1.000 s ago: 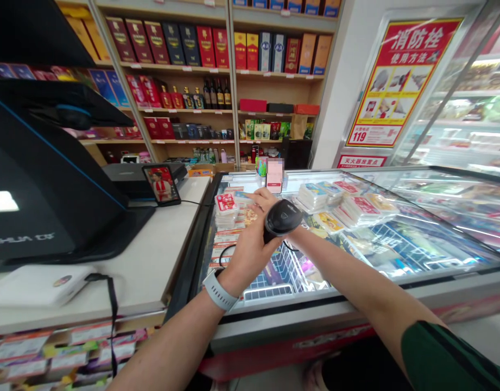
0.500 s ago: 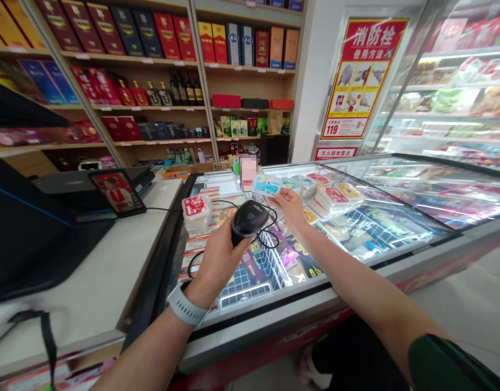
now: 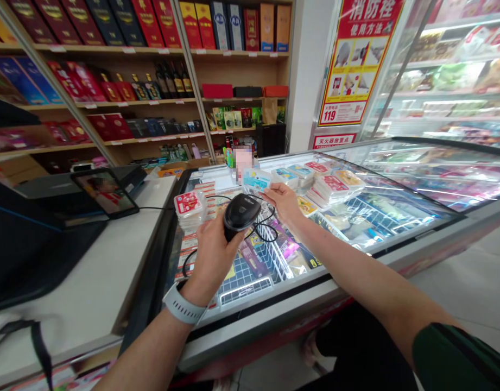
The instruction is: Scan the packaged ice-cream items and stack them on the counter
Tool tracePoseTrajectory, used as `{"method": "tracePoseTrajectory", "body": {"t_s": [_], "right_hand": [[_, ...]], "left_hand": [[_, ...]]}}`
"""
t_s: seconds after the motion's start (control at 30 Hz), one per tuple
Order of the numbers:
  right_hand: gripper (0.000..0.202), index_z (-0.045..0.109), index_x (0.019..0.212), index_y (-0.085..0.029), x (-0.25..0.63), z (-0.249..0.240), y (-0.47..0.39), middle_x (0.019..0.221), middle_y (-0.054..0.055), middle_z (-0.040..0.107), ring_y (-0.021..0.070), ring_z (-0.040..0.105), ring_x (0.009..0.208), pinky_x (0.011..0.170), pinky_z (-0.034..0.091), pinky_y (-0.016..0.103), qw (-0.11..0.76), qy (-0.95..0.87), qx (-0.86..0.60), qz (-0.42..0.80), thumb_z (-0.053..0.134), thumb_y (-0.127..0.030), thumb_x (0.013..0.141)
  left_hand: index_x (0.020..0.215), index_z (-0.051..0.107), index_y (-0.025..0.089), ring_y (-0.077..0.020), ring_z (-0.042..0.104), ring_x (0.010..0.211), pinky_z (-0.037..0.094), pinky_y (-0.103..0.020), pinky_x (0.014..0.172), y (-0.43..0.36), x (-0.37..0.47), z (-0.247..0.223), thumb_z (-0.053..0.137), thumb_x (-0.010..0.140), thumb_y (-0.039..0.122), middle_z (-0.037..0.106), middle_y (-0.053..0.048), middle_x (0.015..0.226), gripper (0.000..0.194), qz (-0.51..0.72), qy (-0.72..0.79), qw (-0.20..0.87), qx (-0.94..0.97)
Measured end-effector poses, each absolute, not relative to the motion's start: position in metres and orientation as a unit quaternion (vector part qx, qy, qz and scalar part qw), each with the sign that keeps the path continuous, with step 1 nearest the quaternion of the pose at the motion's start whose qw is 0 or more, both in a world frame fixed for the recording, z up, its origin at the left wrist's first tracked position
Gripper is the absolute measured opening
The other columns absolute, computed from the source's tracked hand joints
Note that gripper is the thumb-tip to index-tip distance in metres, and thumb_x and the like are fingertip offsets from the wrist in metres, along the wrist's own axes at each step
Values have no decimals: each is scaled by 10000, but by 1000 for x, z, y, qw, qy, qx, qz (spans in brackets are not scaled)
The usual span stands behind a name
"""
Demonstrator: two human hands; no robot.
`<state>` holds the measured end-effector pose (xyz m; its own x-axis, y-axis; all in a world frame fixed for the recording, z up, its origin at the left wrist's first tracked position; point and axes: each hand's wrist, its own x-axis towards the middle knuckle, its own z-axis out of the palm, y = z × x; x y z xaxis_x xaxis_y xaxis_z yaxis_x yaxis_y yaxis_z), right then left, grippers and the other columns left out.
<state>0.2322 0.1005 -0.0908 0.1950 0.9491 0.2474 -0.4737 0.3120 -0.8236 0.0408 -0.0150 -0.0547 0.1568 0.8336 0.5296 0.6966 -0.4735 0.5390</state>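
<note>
My left hand [image 3: 214, 254], with a pale watch strap at its wrist, is wrapped round a black handheld barcode scanner [image 3: 242, 210]. The scanner's head points away from me, above the freezer's glass top. Farther off, my right hand [image 3: 285, 205] pinches the near edge of a clear plastic pack with a blue-and-white label [image 3: 255, 179]. That pack is held just beyond the scanner, apart from it. A stack of red-labelled packs [image 3: 189, 205] stands to the left of the scanner. More blue-labelled packs [image 3: 302, 172] and red-labelled packs [image 3: 331, 189] lie to the right of my right hand.
A chest freezer [image 3: 282, 296] with wire baskets under glass spans the middle. The scanner's black cable [image 3: 270, 233] loops over the glass. On the left, a counter [image 3: 111, 255] carries a small screen [image 3: 105, 191]. Shelves of boxes and bottles [image 3: 176, 80] stand behind.
The view has tipped down and turned slightly right. Both hands keep their grip on the scanner and the blue-labelled pack, with only a slight shift of the pack away from me.
</note>
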Motion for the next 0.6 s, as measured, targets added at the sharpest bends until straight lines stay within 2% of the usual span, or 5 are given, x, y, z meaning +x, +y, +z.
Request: {"method": "tracePoseTrajectory", "body": {"t_s": [0.17,0.6], "right_hand": [[369,573,767,-200,231,-90,99,742,-41,687,146,710,778,865,587,319,698,-398,-313,507,852,-305,548],[379,582,778,-194,230,-91,98,754,-29,690,157,712,800,853,590,318,699,-391,-306,515,859,-302,542]], "left_hand": [[1190,559,206,-282,605,1029,430,-457,934,-14,41,-55,611,838,345,675,-80,1097,382,407,503,83,758],[1203,551,195,-286,597,1057,440,-445,927,-15,41,-53,597,842,335,664,-84,1130,389,403,499,81,763]]}}
